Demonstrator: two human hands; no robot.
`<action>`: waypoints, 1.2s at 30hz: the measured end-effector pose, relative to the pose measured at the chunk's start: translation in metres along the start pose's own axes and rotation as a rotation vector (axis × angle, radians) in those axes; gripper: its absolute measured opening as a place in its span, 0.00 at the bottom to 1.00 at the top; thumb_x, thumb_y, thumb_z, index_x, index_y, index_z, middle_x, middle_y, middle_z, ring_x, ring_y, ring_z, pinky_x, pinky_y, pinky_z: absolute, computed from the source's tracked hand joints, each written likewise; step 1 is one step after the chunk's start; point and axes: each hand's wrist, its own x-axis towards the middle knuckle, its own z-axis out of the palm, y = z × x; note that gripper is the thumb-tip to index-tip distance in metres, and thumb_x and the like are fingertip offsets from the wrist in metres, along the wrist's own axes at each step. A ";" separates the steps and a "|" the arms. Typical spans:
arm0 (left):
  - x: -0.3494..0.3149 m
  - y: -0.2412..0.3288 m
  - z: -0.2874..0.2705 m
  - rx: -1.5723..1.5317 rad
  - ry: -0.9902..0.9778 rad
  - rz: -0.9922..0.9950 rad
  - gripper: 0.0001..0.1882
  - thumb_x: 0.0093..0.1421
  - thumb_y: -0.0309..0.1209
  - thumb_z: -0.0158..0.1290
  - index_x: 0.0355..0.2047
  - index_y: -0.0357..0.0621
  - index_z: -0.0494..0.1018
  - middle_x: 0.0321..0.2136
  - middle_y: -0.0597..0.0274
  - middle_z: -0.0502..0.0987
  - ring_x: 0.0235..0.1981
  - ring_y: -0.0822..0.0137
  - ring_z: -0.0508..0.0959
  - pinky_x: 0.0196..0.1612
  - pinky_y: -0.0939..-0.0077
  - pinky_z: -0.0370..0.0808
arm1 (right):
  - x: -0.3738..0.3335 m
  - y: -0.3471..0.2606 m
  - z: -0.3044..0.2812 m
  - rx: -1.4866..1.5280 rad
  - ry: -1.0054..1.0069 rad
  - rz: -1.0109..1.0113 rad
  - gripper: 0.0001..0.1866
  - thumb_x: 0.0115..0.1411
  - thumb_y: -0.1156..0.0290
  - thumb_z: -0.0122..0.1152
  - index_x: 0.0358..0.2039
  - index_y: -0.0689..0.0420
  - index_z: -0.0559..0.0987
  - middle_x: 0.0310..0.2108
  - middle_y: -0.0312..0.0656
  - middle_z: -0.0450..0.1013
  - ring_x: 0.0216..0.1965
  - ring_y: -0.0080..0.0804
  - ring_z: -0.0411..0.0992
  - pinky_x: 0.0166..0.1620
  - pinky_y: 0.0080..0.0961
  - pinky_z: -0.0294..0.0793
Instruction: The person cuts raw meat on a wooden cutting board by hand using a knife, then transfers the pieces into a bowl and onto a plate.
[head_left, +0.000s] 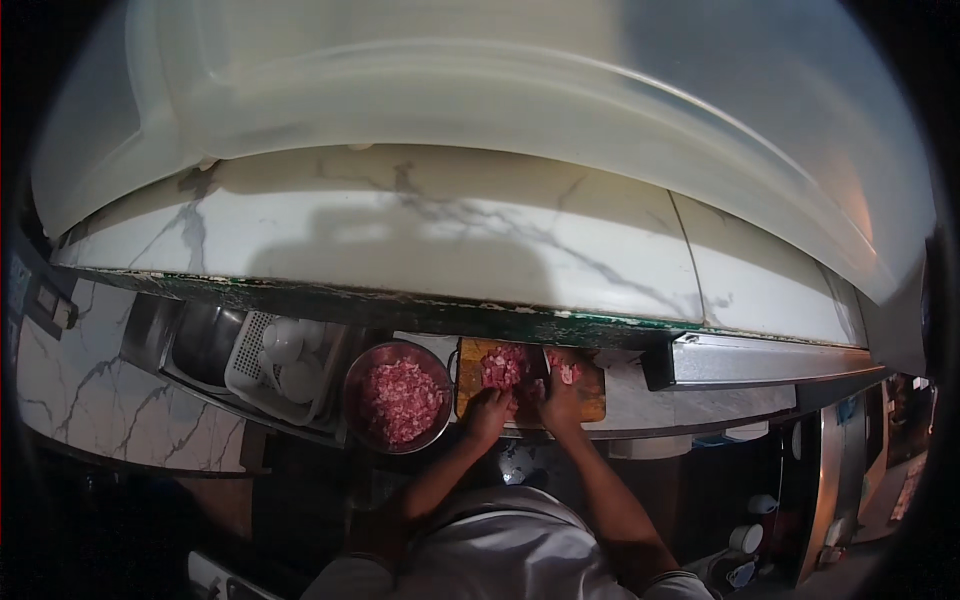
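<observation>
Chopped raw meat lies in a heap on a wooden cutting board in front of me. My left hand is closed at the near side of this heap, its fingers curled against the meat. To its right, my right hand grips a knife, whose narrow blade points away from me across the board; its handle is hidden in my fist. A paler piece of meat rests right of the blade. Left of the board, a round metal bowl holds a large mound of small meat pieces.
A sink with a white perforated basket of white bowls stands at the left. A marbled ledge with a chipped green edge runs beyond the board, with large translucent containers on it. A metal rail juts out right.
</observation>
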 end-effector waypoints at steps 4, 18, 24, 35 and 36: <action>0.023 -0.019 0.005 0.060 0.056 -0.057 0.23 0.54 0.28 0.68 0.51 0.43 0.77 0.44 0.51 0.80 0.46 0.46 0.82 0.49 0.51 0.79 | 0.020 -0.017 -0.051 0.174 -0.479 0.236 0.23 0.73 0.58 0.61 0.62 0.56 0.72 0.34 0.66 0.82 0.40 0.71 0.82 0.47 0.68 0.77; 0.050 0.024 0.052 -0.277 0.083 -0.666 0.50 0.52 0.26 0.75 0.73 0.44 0.61 0.64 0.41 0.67 0.63 0.36 0.74 0.64 0.49 0.75 | -0.022 0.089 0.025 0.094 -0.432 0.131 0.25 0.69 0.49 0.61 0.56 0.53 0.72 0.39 0.69 0.81 0.43 0.71 0.82 0.43 0.65 0.78; 0.042 0.007 0.021 0.138 0.159 -0.371 0.51 0.54 0.30 0.74 0.75 0.48 0.61 0.65 0.39 0.69 0.61 0.35 0.77 0.61 0.49 0.78 | 0.004 0.101 0.000 0.091 -0.294 -0.068 0.35 0.71 0.41 0.60 0.69 0.49 0.73 0.48 0.69 0.80 0.50 0.70 0.80 0.54 0.61 0.78; 0.015 -0.063 0.040 -0.022 0.226 -0.405 0.48 0.50 0.28 0.76 0.71 0.44 0.66 0.64 0.40 0.70 0.62 0.37 0.75 0.62 0.50 0.77 | 0.024 0.186 0.014 0.208 -0.420 -0.015 0.34 0.73 0.42 0.59 0.63 0.58 0.79 0.59 0.56 0.78 0.63 0.63 0.74 0.69 0.51 0.69; 0.011 -0.075 0.049 -0.085 0.280 -0.390 0.49 0.49 0.27 0.76 0.71 0.44 0.66 0.64 0.41 0.68 0.63 0.38 0.74 0.62 0.50 0.77 | 0.024 0.191 0.030 0.210 -0.419 -0.036 0.34 0.73 0.42 0.59 0.63 0.58 0.79 0.59 0.56 0.78 0.63 0.63 0.74 0.69 0.51 0.69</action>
